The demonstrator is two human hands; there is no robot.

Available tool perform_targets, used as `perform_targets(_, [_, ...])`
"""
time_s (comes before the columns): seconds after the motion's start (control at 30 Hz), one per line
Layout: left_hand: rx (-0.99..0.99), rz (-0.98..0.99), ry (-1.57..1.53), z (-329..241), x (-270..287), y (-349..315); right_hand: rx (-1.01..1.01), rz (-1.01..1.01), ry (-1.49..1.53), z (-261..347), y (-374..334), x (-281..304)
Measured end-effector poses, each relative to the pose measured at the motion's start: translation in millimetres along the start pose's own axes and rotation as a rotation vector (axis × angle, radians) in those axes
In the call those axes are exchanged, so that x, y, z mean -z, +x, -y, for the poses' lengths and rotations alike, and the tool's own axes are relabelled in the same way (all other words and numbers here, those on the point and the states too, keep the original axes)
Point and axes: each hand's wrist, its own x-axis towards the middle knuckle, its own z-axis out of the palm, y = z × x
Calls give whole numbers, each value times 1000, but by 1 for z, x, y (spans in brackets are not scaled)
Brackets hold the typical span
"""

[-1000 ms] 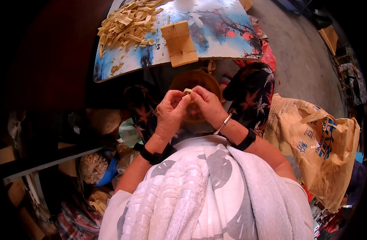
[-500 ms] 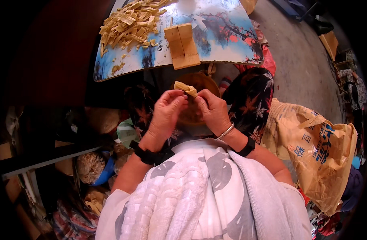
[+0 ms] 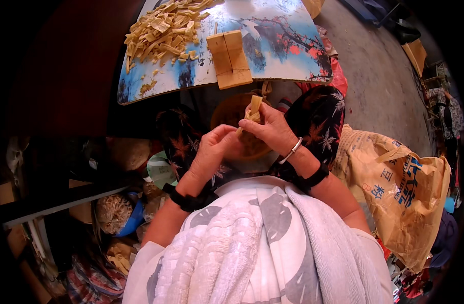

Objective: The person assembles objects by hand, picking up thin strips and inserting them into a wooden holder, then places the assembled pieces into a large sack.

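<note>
Above a yellow-brown round basin (image 3: 219, 109) between my knees, I hold a knotted strip of pale yellow, leaf-like material (image 3: 253, 112); its exact kind I cannot make out. My right hand (image 3: 273, 129) is closed round the knot, with the strip's broad end standing up past the fingers. At the strip's lower, narrow tail, my left hand (image 3: 215, 147) pinches with thumb and fingertips, slightly blurred. A heap of similar yellow strips (image 3: 163, 30) lies on the far left of the picture-printed tabletop (image 3: 287, 55).
A small wooden block stand (image 3: 230, 58) with a slit and a metal pin sits at the tabletop's near edge. To my right is a large tan sack (image 3: 394, 187). On the left, a metal bar (image 3: 65, 205) runs beside a blue-rimmed bag of pale pieces (image 3: 114, 213).
My right hand has turned and wrapped round the knot, so the strip now points upward instead of left. My left hand has shifted slightly down to the strip's tail.
</note>
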Motion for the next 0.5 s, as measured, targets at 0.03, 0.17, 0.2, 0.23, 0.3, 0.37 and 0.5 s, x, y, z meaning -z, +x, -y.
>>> perform_targets(0.03, [-44, -26, 4, -3, -6, -3, -37, 14, 29, 0, 0, 0])
perform_targets(0.17, [-137, -120, 86, -11, -6, -7, -106, 31, 313, 7, 1, -4])
perform_targets(0.2, [-140, -141, 122, -12, 1, -7, -112, 27, 362, 9, 2, -3])
perform_targets(0.23, [-99, -161, 117, -13, 8, -9, -153, 41, 358, 11, 2, 0])
perform_targets(0.3, [-89, -140, 151, -18, 12, -12, -235, 67, 349, 15, 2, 8])
perform_targets(0.37, [-146, -113, 237, -24, 15, -6, -240, 64, 325, 19, 8, 10])
perform_targets(0.5, [-236, -134, 377, -46, 23, 19, -164, 63, 309, 29, 30, 18])
